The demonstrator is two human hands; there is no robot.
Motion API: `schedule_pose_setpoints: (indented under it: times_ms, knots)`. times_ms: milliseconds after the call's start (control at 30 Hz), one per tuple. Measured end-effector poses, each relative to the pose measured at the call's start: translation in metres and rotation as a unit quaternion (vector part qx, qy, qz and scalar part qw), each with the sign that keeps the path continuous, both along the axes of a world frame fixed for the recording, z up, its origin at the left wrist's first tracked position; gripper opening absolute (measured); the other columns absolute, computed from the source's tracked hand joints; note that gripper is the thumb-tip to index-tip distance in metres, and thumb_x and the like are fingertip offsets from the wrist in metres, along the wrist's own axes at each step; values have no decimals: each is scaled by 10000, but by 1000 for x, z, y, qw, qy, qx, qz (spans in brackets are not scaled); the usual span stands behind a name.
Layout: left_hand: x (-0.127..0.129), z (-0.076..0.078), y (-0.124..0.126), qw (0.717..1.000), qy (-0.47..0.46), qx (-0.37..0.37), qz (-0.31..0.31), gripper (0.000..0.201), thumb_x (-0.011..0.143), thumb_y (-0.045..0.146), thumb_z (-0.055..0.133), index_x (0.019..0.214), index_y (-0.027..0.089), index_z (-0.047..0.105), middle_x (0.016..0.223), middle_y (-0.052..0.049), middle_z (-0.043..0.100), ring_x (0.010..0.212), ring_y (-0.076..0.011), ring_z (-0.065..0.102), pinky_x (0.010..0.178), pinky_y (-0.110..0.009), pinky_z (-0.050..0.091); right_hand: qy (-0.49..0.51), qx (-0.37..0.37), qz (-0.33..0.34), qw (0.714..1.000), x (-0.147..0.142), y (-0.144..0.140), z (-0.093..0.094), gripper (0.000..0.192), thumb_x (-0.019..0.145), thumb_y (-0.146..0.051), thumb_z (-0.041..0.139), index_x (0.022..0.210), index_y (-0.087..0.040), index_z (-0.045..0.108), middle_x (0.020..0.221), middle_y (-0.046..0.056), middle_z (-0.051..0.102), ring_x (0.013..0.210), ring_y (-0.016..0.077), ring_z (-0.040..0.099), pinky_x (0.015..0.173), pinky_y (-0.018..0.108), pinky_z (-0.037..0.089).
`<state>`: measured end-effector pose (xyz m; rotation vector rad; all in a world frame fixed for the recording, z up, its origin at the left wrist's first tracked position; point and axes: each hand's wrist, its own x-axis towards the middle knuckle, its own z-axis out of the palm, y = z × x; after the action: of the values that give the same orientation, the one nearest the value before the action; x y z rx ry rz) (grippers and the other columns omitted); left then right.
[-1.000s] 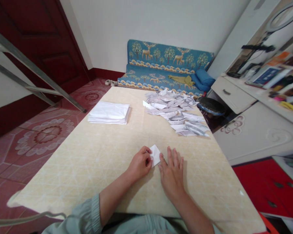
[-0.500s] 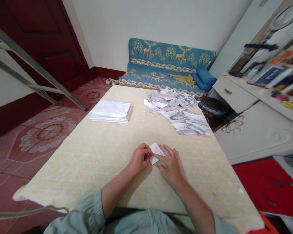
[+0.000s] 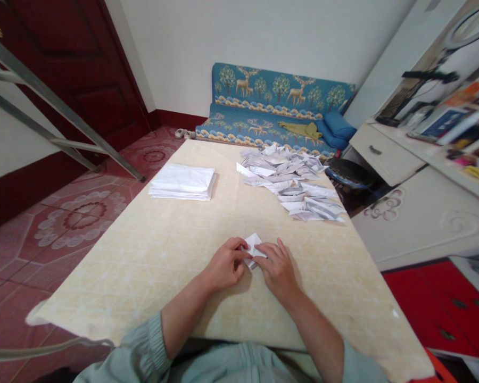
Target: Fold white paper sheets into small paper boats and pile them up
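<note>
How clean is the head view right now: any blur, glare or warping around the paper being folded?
Head view: even, soft light, only faint shadows under the left hand and right hand; the small folded paper between them is sharp, without glare; wide-angle warping bends the table edges and the door; the shelf items at the right edge look smeared.
</note>
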<state>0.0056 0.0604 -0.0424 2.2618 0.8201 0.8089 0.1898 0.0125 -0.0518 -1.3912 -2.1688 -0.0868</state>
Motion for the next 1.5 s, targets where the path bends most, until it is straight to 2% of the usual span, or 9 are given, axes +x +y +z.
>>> schedule_pose_setpoints:
  times_ms: [133, 233, 333, 500, 733, 900, 1033, 1233, 1500]
  knots:
    - [-1, 1, 0, 1000, 24, 17, 2, 367, 630, 56, 566, 927, 217, 710, 1028, -67, 564, 905, -194, 534, 852, -330, 442, 45, -36, -37, 998, 0, 1, -1, 166, 845, -127, 526, 854, -201, 675, 985, 50, 650, 942, 179, 537, 904, 371, 399]
    - [2, -4, 5, 999, 41, 31, 13, 242, 710, 116, 582, 877, 223, 720, 987, -53, 598, 852, -176, 543, 806, -312, 443, 93, -61, -50, 993, 0, 2, -2, 156, 836, -117, 528, 840, -188, 666, 944, 53, 648, 903, 185, 539, 803, 320, 436]
    - [6, -9, 9, 998, 45, 30, 29, 164, 772, 166, 576, 827, 220, 721, 945, -38, 621, 841, -161, 554, 768, -278, 442, 123, -75, -65, 987, -2, 4, -1, 137, 824, -114, 540, 819, -192, 652, 931, 49, 638, 900, 192, 537, 806, 322, 427]
    - [10, -9, 11, 997, 50, 12, 58, 119, 745, 181, 626, 810, 228, 713, 907, -17, 630, 803, -145, 560, 702, -243, 445, 139, -90, -98, 981, -5, 5, 1, 106, 781, -97, 577, 759, -188, 624, 944, 56, 614, 906, 201, 536, 800, 319, 419]
    - [11, -5, 12, 996, 58, 45, 56, 245, 742, 67, 560, 877, 220, 696, 918, -27, 645, 882, -172, 522, 767, -272, 437, 140, -93, -115, 979, -7, 3, 1, 124, 783, -65, 545, 779, -181, 589, 968, 55, 615, 919, 196, 530, 823, 305, 405]
    - [12, -7, 17, 994, 79, 58, 36, 177, 826, 201, 547, 885, 248, 707, 895, -19, 656, 851, -160, 519, 729, -253, 426, 133, -94, -135, 977, -10, 1, 1, 122, 799, -89, 545, 808, -189, 615, 995, 51, 602, 944, 190, 525, 820, 284, 397]
    - [15, -5, 21, 992, 99, 52, 66, 145, 831, 249, 549, 813, 219, 689, 858, -15, 649, 809, -143, 534, 692, -231, 395, 131, -98, -167, 972, -10, 3, 4, 117, 840, -152, 524, 770, -191, 610, 922, 34, 600, 873, 165, 539, 773, 252, 387]
    - [23, 2, 27, 976, 178, 50, 117, 254, 845, 316, 495, 673, 188, 632, 711, -22, 604, 661, -133, 524, 570, -234, 304, 65, -134, -240, 959, -9, 15, 10, 102, 851, -213, 535, 757, -195, 569, 837, 4, 590, 779, 140, 541, 662, 232, 339]
    - [27, -1, 39, 974, 171, 0, 147, 211, 790, 352, 561, 696, 201, 675, 683, -11, 641, 612, -125, 530, 558, -231, 293, 7, -162, -288, 944, -13, 27, 8, 78, 829, -244, 566, 763, -205, 550, 822, -5, 570, 751, 135, 531, 599, 255, 278]
